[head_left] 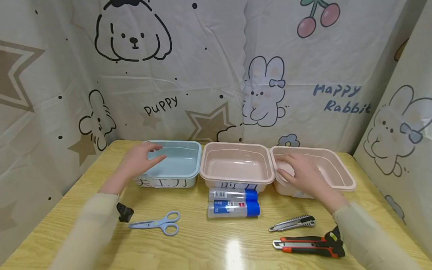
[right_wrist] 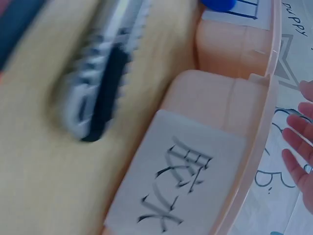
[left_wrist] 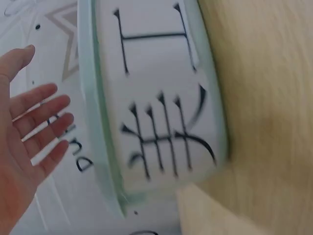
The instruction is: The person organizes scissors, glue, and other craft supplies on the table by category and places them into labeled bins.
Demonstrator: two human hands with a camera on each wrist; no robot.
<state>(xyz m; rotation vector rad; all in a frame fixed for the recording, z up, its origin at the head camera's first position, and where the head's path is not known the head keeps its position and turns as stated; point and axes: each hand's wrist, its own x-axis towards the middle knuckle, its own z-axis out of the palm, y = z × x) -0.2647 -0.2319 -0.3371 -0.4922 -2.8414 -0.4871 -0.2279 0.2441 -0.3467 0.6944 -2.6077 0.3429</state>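
My left hand (head_left: 136,160) hovers over the left end of the blue bin (head_left: 182,176), fingers spread and holding nothing; the left wrist view shows the same hand (left_wrist: 29,127) beside the bin's labelled wall (left_wrist: 156,88). Over the left part of the right pink bin (head_left: 337,180) is my right hand (head_left: 302,174), its fingers apart with nothing in them. Blue-handled scissors (head_left: 158,224) lie below the blue bin. Two glue bottles (head_left: 231,202) with blue caps lie before the middle pink bin (head_left: 237,180). A silver utility knife (head_left: 293,223) and a red-black utility knife (head_left: 303,245) lie near my right forearm.
The bins stand in a row at the back of the wooden table (head_left: 195,247), each with a paper label on its front. A printed curtain (head_left: 209,67) with cartoon animals hangs behind and along both sides.
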